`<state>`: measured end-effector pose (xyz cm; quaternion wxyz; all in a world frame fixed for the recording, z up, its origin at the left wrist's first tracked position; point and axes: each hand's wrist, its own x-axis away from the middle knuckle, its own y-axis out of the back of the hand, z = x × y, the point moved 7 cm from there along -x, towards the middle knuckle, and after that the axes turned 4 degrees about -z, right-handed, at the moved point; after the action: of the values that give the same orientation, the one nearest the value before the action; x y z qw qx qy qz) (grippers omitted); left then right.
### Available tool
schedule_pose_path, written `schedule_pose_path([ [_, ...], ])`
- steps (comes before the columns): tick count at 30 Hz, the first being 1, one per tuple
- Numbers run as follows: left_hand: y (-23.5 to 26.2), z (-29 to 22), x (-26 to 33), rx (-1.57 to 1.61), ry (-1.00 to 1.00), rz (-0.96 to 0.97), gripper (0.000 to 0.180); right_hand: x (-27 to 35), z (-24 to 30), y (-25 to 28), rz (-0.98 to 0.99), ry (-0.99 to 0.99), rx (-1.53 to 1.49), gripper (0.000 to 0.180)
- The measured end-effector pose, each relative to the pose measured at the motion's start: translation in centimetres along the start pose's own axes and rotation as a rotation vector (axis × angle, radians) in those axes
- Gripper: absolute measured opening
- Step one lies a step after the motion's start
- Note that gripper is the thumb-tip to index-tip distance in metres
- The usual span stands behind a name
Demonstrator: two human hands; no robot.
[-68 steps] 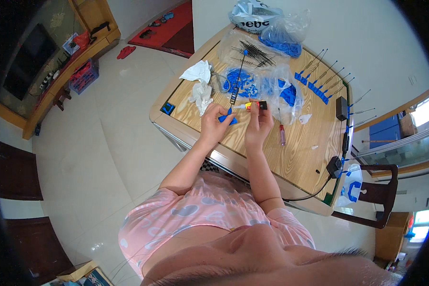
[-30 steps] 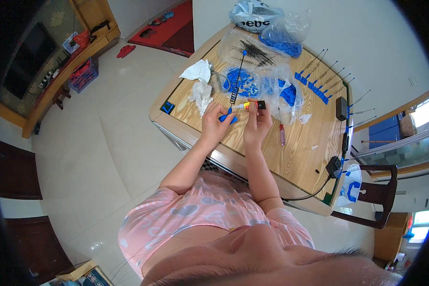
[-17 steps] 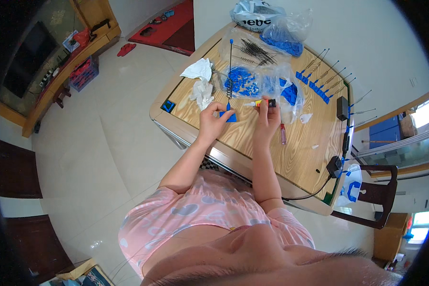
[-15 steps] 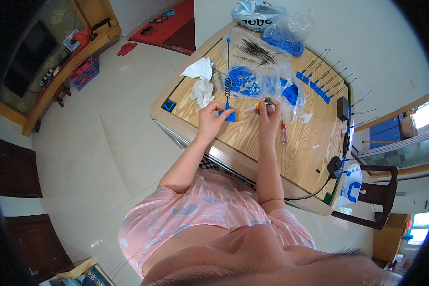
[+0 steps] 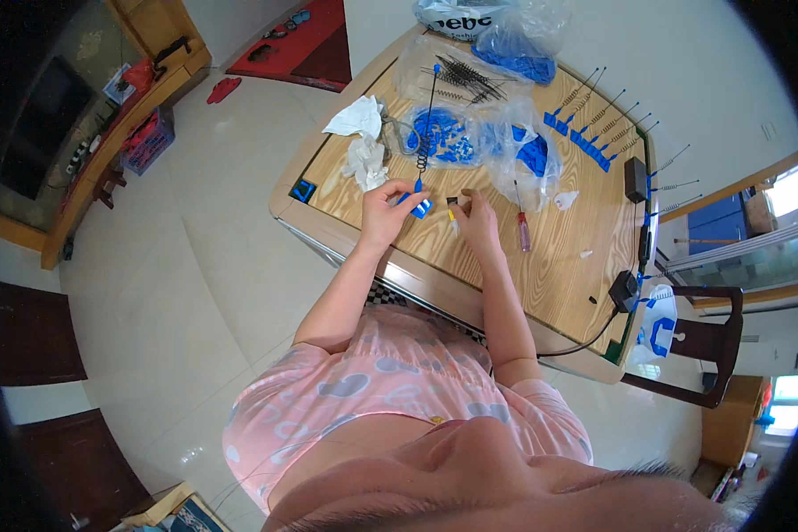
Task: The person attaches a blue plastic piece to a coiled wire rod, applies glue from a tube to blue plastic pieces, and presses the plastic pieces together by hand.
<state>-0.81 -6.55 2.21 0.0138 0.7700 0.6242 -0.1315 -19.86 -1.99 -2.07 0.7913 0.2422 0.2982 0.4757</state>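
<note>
My left hand (image 5: pixel 385 215) is closed on a coil antenna (image 5: pixel 422 152), pinching it at its blue base (image 5: pixel 423 207). The black coiled rod rises from the base to a small blue tip, leaning slightly right. Closed too, my right hand (image 5: pixel 479 223) grips a small yellow-and-black tube (image 5: pixel 452 211) just right of the base, apart from it. Fingers cover part of the tube. A screwdriver with a reddish handle (image 5: pixel 524 232) lies right of that hand.
Bags of blue parts (image 5: pixel 452 133) and black coil rods (image 5: pixel 470 78) lie beyond my hands. Crumpled white paper (image 5: pixel 356 117) sits at left. Finished-looking antennas (image 5: pixel 591 149) stand along the right edge, near a black box (image 5: pixel 636 179) and a black adapter (image 5: pixel 623 290) with a cable.
My right hand has moved left with the tube, closer to the antenna, and the tube has turned. The antenna's base has tilted in my left hand. The whole view has shifted slightly.
</note>
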Motion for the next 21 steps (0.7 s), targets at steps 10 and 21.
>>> schedule_pose_path([
  [10,-0.9,-0.5,0.7,0.188,0.112,0.046,0.005,-0.1,2.9,2.4,-0.085,0.023,-0.126,0.025],
  [21,4.3,-0.4,0.9,0.195,0.075,-0.071,0.010,-5.3,9.9,-1.7,-0.094,0.392,-0.144,0.009],
])
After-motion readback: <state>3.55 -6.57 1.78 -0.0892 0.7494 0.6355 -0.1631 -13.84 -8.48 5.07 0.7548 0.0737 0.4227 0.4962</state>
